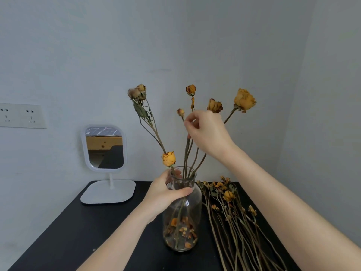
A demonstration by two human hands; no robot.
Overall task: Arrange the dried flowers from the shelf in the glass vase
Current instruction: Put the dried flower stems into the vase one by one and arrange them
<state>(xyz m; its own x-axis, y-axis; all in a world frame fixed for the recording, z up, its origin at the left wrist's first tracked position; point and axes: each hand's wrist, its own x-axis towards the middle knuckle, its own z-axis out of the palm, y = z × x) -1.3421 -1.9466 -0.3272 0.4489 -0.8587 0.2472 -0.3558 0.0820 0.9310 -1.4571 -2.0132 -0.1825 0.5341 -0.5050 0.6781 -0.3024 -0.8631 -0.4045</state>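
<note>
A clear glass vase (185,222) stands on the black shelf top (82,231), with loose dried petals at its bottom. Several dried yellow roses (244,100) stand in it, their stems fanning upward; one short rose (169,159) sits just above the rim. My left hand (168,190) grips the vase's neck. My right hand (207,132) is raised above the vase and pinches the stems of the standing flowers, just below the heads. A bundle of dried flowers (234,216) lies flat on the shelf top to the right of the vase.
A white stand mirror (105,147) stands at the back left on its flat base (109,192). A wall socket plate (21,115) is at far left. The pale wall lies close behind, with a corner on the right.
</note>
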